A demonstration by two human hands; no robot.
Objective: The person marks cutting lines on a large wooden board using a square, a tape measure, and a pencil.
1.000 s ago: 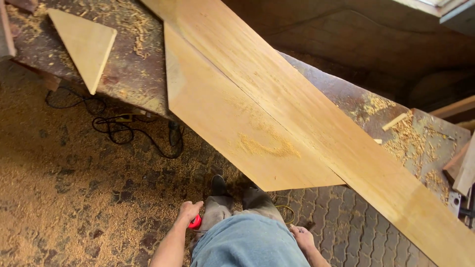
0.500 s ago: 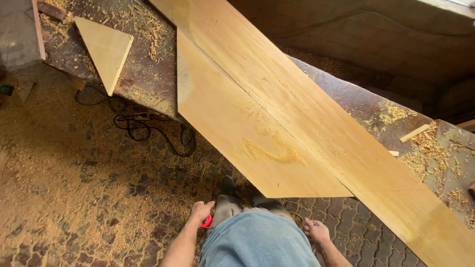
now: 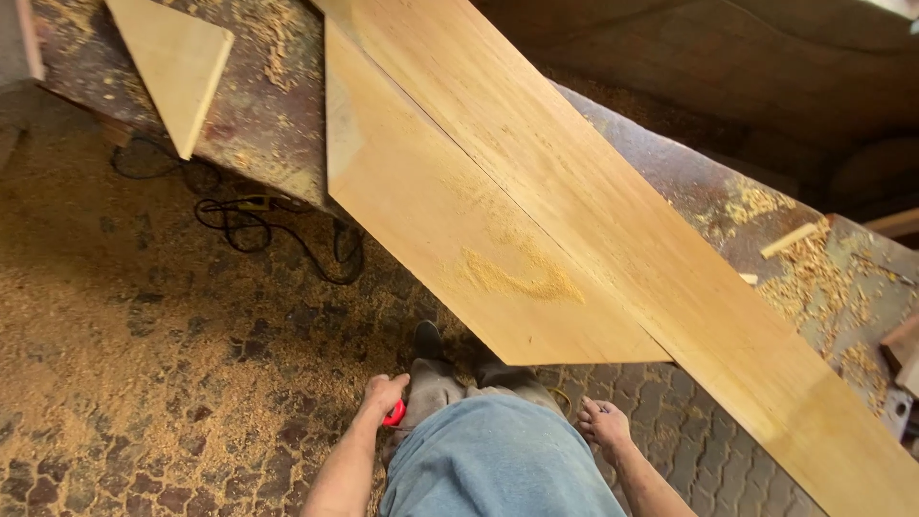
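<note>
Down at the hips: both hands hang at the person's sides, below the near edge of the boards.
Left hand: the left hand (image 3: 383, 394) is closed around a small red object (image 3: 394, 414), pressed against the grey trousers; what the object is cannot be told, as only a sliver shows.
Right hand: the right hand (image 3: 603, 423) is empty, fingers loosely spread, touching nothing.
Nearest work: the cut plywood panel (image 3: 450, 220) lies just ahead of both hands, its pointed near end overhanging the paved floor (image 3: 144, 383); it rests beside a long plywood strip (image 3: 613, 211) that runs away past the right hand.
Handling, red object: judged small and light; one closed fist is enough.
Handling, panel: judged thin, broad and stiff but likely to flex; loose sawdust (image 3: 522, 282) on its face could make it slippery. Best taken by the two long edges, one hand each, not by the pointed tip.
Around: a triangular offcut (image 3: 172, 67) sits on the workbench (image 3: 268, 124) far ahead of the left hand; a black cable (image 3: 278, 239) lies on the floor beneath.
</note>
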